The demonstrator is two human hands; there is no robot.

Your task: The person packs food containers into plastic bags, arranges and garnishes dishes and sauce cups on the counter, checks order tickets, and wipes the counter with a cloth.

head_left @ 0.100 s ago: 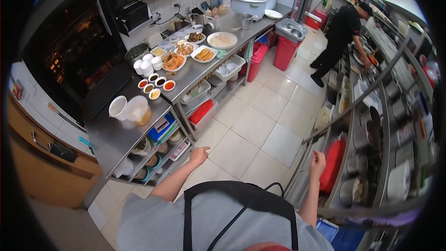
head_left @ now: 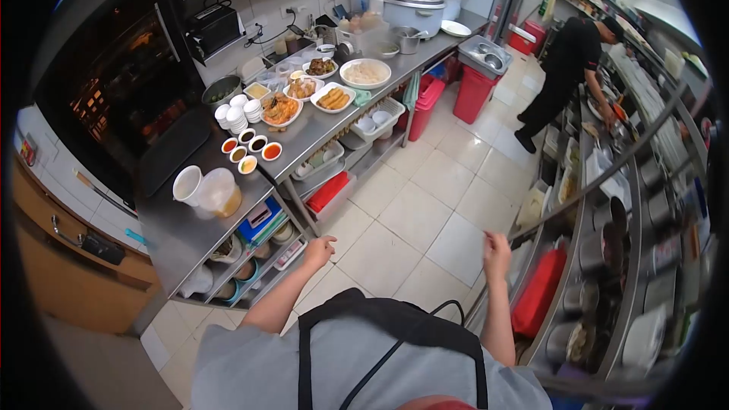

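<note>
Steel counter (head_left: 182,235) and red container (head_left: 540,292) are untouched by loosely curled, seemingly empty left hand (head_left: 320,251) and right hand (head_left: 497,257); transit is presumed, side clearance called for.

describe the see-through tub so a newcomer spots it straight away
Find the steel counter on the left. At its near end, this side of the sauce cups, stands a whitish tub. The clear tub right beside it is the one showing amber through its wall.
</note>
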